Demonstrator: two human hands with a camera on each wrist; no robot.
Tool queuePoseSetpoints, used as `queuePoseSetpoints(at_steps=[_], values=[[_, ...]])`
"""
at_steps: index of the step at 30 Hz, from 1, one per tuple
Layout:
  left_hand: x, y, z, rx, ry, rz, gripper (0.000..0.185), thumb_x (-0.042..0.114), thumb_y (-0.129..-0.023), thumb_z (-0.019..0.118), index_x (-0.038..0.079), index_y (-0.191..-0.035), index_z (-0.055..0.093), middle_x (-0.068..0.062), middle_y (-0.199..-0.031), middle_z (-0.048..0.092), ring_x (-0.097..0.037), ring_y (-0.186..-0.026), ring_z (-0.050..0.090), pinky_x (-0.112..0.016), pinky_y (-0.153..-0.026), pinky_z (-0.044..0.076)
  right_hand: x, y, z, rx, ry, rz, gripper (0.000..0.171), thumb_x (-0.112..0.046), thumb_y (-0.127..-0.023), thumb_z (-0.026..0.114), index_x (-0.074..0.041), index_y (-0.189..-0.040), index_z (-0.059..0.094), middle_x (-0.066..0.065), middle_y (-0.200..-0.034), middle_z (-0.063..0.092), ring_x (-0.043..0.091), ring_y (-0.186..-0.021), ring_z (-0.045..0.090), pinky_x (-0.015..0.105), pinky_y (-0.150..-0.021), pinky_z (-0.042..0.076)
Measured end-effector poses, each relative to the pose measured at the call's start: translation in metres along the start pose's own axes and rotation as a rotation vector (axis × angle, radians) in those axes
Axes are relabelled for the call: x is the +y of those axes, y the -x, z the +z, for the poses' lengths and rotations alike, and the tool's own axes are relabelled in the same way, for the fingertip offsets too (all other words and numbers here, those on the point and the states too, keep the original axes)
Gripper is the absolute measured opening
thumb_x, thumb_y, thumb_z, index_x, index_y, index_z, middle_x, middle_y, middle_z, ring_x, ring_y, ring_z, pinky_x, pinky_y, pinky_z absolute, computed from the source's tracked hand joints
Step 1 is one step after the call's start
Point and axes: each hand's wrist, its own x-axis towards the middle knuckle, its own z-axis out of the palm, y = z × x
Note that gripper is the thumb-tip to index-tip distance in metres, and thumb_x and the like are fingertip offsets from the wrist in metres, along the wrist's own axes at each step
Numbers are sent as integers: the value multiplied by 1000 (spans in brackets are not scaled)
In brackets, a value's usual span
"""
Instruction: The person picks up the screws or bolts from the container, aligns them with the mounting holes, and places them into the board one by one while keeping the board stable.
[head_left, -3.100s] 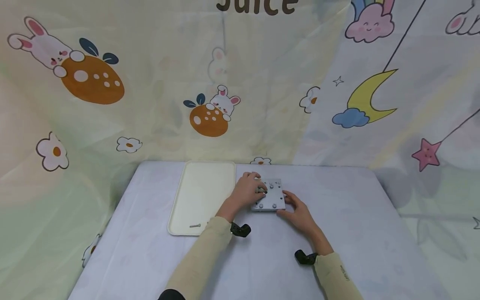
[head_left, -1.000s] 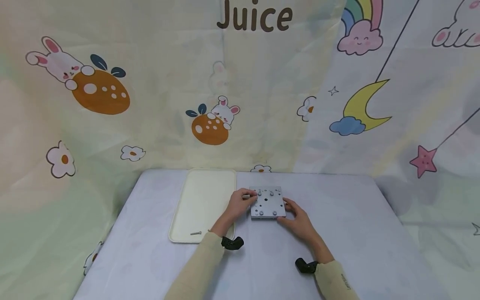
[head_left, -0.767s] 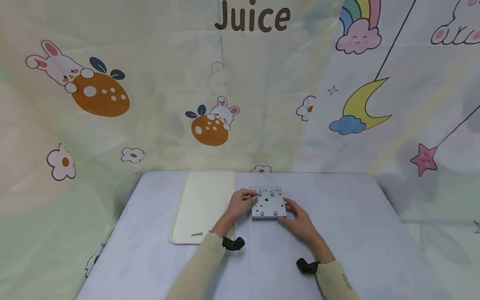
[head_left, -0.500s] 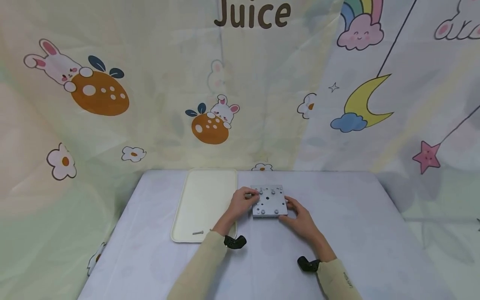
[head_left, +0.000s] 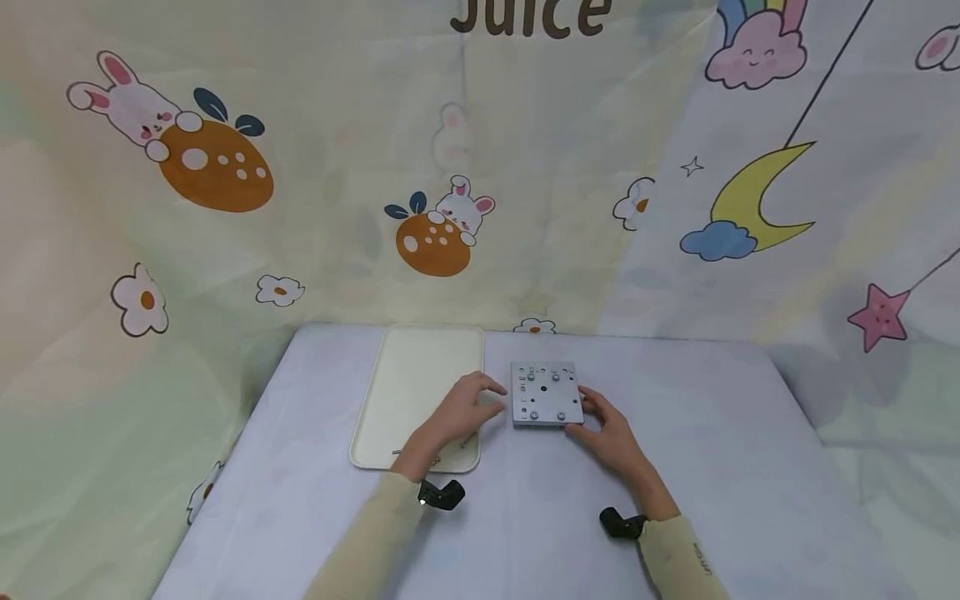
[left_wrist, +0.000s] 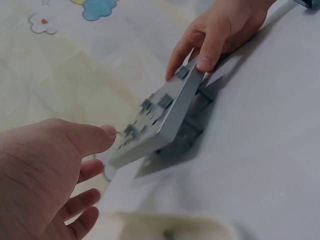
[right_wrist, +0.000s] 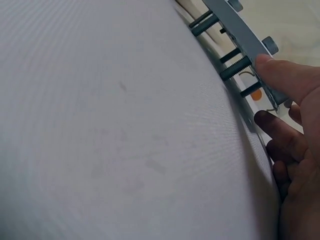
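- Head view first: a grey metal plate (head_left: 546, 394) sits near the middle of the table (head_left: 712, 467), just right of a cream tray (head_left: 412, 375).
- Right hand (head_left: 611, 429) grasps the plate's near right corner; the left wrist view shows its thumb on the edge and its fingers behind the plate.
- That same view has the plate tilted, the held side raised, with bolts poking out underneath.
- Right wrist view: threaded bolt shafts (right_wrist: 235, 67) hang below the plate, thumb pressed on the rim.
- Left hand (head_left: 457, 410) is released, fingers relaxed and spread, gripping nothing, just beside the plate's left edge and over the tray's right rim.
- 1 small screw (head_left: 396, 452) lies in the tray's near end, close to the left wrist.
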Motion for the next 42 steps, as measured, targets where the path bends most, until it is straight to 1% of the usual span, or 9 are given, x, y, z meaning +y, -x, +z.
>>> queuePoseSetpoints(at_steps=[5,11,17,22,25,27,32,38,42], values=[[-13,31,-26,-32,-40,10,21,23,-93,67,12,-111,71,4,-113,60,-18,-114,53,-39,-96,43,-3,0,-4,-27,-2,0,82,-36,-81,79,-14,-148,37,8,-122,63,28,-137,34,52,-113,14],[-33,53,-48,-35,-101,-19,15,19,-90,70,13,-104,72,4,-109,61,-18,-111,55,-37,-95,44,-3,-4,-7,-11,31,-4,83,-35,-81,79,-13,-149,36,10,-120,64,30,-138,32,54,-113,15],[-50,81,-59,-29,-192,-36,13,16,-89,71,14,-101,72,2,-108,63,-21,-109,57,-39,-94,44,-2,-5,-3,-17,43,5,83,-38,-82,79,-15,-149,36,10,-121,63,30,-140,30,54,-113,14],[-64,103,-61,-3,-278,-65,16,17,-86,74,15,-102,73,2,-109,63,-23,-109,57,-40,-94,45,-1,-4,-2,-17,57,9,84,-38,-82,78,-15,-150,35,10,-121,63,31,-140,29,55,-113,14],[-69,113,-63,8,-325,-81,20,19,-85,77,17,-104,73,4,-109,63,-22,-109,56,-39,-92,45,-1,-3,-2,-25,62,12,84,-39,-82,78,-15,-150,34,10,-121,63,30,-141,28,55,-113,14],[-70,118,-66,21,-340,-83,21,19,-83,78,17,-104,74,4,-109,63,-22,-107,55,-39,-91,46,-2,-4,-1,-29,61,16,85,-40,-82,78,-17,-150,34,9,-122,63,29,-141,28,55,-113,14],[-68,115,-74,29,-344,-63,20,19,-80,81,16,-99,76,4,-103,59,-20,-100,53,-37,-85,46,-5,-6,-4,-27,48,14,84,-41,-82,77,-18,-151,34,10,-124,62,29,-141,28,55,-113,14],[-74,110,-69,18,-419,-11,18,25,-80,81,20,-97,78,7,-99,58,-16,-92,53,-34,-79,45,-2,-5,-5,-26,50,27,83,-38,-83,77,-17,-150,34,11,-127,60,30,-141,28,54,-113,14],[-73,112,-64,46,-414,13,12,23,-79,82,20,-90,79,6,-95,60,-16,-89,53,-34,-75,46,0,-3,-3,-26,56,32,83,-39,-82,77,-16,-150,35,13,-128,60,32,-141,27,55,-113,13]])
